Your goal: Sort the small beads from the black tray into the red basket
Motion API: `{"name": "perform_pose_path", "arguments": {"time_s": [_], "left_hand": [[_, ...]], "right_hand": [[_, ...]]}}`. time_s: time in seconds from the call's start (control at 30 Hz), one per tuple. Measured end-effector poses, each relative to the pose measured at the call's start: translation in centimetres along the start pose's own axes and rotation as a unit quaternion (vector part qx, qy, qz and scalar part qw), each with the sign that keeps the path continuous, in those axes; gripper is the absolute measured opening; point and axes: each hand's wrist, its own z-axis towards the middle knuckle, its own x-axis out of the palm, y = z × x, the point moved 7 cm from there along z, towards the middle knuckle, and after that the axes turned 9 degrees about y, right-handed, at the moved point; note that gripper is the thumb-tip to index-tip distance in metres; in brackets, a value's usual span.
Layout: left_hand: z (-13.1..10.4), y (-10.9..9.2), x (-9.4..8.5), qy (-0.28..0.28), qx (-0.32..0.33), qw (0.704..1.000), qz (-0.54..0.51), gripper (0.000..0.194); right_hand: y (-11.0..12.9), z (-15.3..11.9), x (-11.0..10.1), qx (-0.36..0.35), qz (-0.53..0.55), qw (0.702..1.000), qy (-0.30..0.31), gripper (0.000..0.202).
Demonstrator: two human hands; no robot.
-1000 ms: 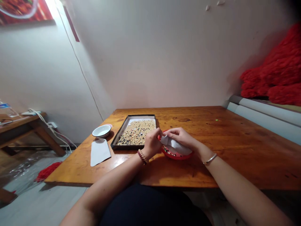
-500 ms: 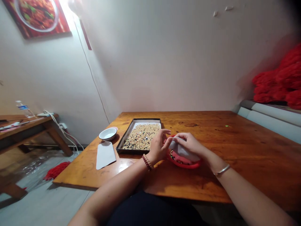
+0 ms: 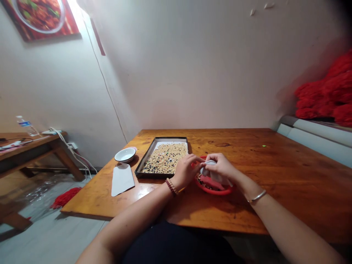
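Pinching a white packet (image 3: 217,178) between the right fingers (image 3: 213,157) — left fingers (image 3: 195,158) at its edge, grip unclear.
Red container (image 3: 220,192) sits just below the fingers — black-edged tray (image 3: 156,175) to their left.

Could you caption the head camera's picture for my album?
On a wooden table, the right hand holds a white item above a red bowl, the left hand alongside, near a black-rimmed tray.
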Motion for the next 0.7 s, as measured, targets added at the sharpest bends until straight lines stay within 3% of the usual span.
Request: {"name": "perform_pose_path", "arguments": {"time_s": [0.23,0.4,0.6,0.7], "left_hand": [[0.02,-0.02,0.37,0.014,0.014,1.0,0.005,0.017],[0.26,0.16,0.44,0.03,0.011,0.999,-0.005,0.021],[0.6,0.72,1.01,0.099,-0.012,0.995,-0.031,0.024],[0.53,0.42,1.0,0.085,-0.005,0.996,-0.01,0.026]], "right_hand": [[-0.02,0.05,-0.26,-0.011,-0.029,0.999,-0.028,0.016],[-0.15,0.03,-0.1,0.026,-0.019,0.999,-0.012,0.015],[-0.02,-0.19,0.52,0.022,0.006,1.0,0.008,0.016],[-0.23,-0.15,0.66,0.015,0.007,1.0,0.019,0.018]]}}
